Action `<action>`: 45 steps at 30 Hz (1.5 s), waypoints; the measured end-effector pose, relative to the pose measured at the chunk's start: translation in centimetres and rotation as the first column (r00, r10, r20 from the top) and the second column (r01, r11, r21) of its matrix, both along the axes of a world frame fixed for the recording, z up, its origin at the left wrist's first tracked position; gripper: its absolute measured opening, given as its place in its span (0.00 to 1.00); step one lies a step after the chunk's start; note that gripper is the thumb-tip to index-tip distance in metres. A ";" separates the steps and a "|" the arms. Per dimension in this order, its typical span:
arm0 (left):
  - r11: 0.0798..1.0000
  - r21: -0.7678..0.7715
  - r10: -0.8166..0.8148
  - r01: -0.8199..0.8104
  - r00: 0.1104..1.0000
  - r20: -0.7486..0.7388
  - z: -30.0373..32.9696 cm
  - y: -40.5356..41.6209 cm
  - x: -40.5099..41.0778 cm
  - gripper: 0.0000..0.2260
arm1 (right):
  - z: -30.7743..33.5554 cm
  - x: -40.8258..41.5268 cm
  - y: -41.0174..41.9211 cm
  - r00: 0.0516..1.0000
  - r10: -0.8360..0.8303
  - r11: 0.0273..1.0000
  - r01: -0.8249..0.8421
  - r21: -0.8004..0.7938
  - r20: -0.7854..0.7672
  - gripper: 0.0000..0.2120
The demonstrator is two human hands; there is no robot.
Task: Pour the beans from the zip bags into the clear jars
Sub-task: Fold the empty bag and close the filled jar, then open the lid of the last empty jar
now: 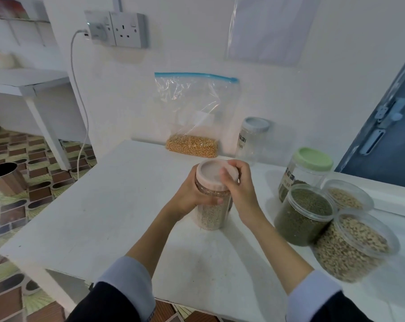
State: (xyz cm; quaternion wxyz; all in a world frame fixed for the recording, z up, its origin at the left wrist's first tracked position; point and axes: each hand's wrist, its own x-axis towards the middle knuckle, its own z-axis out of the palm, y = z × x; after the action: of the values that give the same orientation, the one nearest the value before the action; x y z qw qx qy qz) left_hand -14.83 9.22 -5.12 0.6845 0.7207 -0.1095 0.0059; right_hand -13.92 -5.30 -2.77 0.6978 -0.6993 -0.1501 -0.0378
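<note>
A clear jar [210, 217] part-filled with pale beans stands on the white table [108, 205], capped by a pink lid [212, 174]. My left hand [192, 196] grips the jar's upper body. My right hand [237, 184] grips the lid's right rim from above. A zip bag [194, 112] with a blue seal leans on the wall behind, yellow beans in its bottom. An empty clear jar with a grey lid [252, 138] stands to the bag's right.
At the right stand a green-lidded jar [306, 173], an open jar of green beans [303, 214] and two open jars of pale grain [352, 245], [345, 196]. A metal can [5, 178] sits on the floor at left. A cable [80, 108] hangs from the wall socket.
</note>
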 end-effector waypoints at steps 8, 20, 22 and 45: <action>0.998 0.036 -0.049 0.049 0.999 0.004 1.4 -0.2 -0.2 0.36 | 4.2 2.7 -0.9 0.953 0.295 0.657 -0.148 -0.739 0.072 0.44; 0.997 -0.047 0.066 -0.063 0.996 0.060 0.9 -3.5 0.7 0.35 | 2.9 2.2 -0.3 0.958 -0.066 0.671 0.250 -0.698 0.280 0.38; 0.999 -0.029 0.023 -0.022 0.998 0.055 1.1 -4.8 2.1 0.34 | 3.1 3.1 -1.6 0.957 -0.113 0.637 0.277 -0.720 0.269 0.36; 0.876 0.406 -0.189 0.262 0.959 -0.210 2.5 -6.6 11.9 0.49 | 7.5 15.6 -5.6 0.976 -0.213 0.420 0.141 -0.896 0.054 0.37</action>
State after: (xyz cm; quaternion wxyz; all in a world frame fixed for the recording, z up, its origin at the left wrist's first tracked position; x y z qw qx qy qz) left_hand -2.90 2.65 -2.60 0.5115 0.8339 -0.1349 -0.1576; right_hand 1.65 -10.90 4.78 0.2195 -0.9744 -0.0492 -0.0023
